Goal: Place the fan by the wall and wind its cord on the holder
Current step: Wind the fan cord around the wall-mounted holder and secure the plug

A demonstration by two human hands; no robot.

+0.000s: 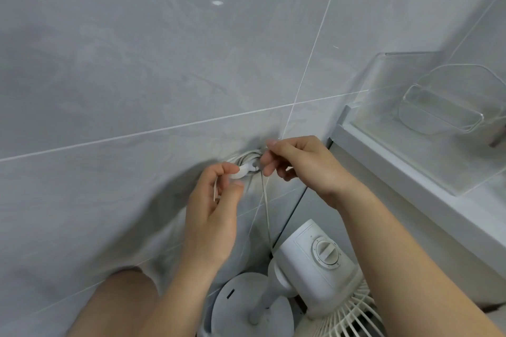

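Below the forearms stands a white plastic pedestal fan (317,262), close against the grey tiled wall (137,76). Its thin white cord (266,205) climbs to a small wall-mounted holder (253,165), looped around it. Left hand (216,205) pinches the white plug end; right hand (298,164) pinches cord beside the holder. A clear acrylic shelf (427,117) sits right.

You are working in soft, even light, fairly bright and cool in tone. Your hands are casting a broad, blurry shadow (175,200) on the wall (137,76) below and to the left of them. A small glare spot (217,3) is shining on the tile. The grout lines are bowing toward the edges, and the picture is looking slightly soft throughout.
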